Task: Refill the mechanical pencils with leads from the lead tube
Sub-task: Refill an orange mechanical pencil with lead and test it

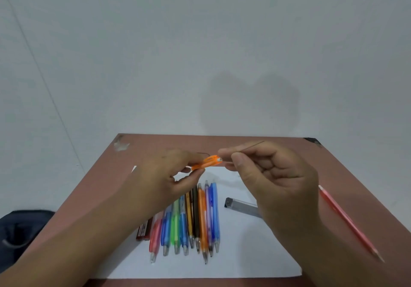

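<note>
Both hands are up over the reddish-brown tabletop (278,151). The left hand (162,182) pinches a translucent orange mechanical pencil (205,162) between thumb and fingers, its open back end pointing right. The right hand (273,182) pinches a thin dark pencil lead (253,145) between thumb and forefinger, the other fingers curled in; the lead slants up and away, and its near end sits just beside the pencil's end. Whether it has entered the barrel is too fine to tell.

On to the containers. A clear grey rectangular lead tube (241,206) lies flat on the white sheet of paper (255,253), just right of the pencil row, its dark cap end toward the far left and its other end hidden behind the right wrist. Its contents can't be made out. A dark red lead case (144,231) lies at the left edge of the paper, partly covered by the left forearm; nothing inside it is readable either.

Between them lies a row of coloured translucent mechanical pencils (195,220), side by side, tips toward the camera: red, blue, green, blue, amber, dark, orange, purple, blue. Their upper ends vanish behind the left hand.

Well to the right, off the paper, a pink mechanical pencil (347,220) lies diagonally on the table. A dark bag (20,233) shows at the lower left, cut off by the frame and blurred.
</note>
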`<action>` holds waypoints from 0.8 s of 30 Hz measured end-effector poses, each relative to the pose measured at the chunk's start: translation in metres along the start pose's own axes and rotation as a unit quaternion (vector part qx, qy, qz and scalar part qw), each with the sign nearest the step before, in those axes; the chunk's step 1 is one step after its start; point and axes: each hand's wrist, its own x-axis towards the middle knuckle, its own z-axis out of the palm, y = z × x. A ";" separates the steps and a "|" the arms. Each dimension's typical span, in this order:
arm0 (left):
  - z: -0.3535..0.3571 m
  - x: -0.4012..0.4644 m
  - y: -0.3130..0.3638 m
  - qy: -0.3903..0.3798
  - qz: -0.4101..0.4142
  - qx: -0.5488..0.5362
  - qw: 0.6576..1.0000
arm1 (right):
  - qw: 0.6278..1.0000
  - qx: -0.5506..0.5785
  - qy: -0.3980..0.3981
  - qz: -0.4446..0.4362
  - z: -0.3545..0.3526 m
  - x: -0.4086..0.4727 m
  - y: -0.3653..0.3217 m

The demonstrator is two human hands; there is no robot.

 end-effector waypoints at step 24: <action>-0.001 0.000 0.000 -0.014 0.002 -0.004 1.000 | 0.999 -0.033 -0.017 0.013 0.000 0.003 0.015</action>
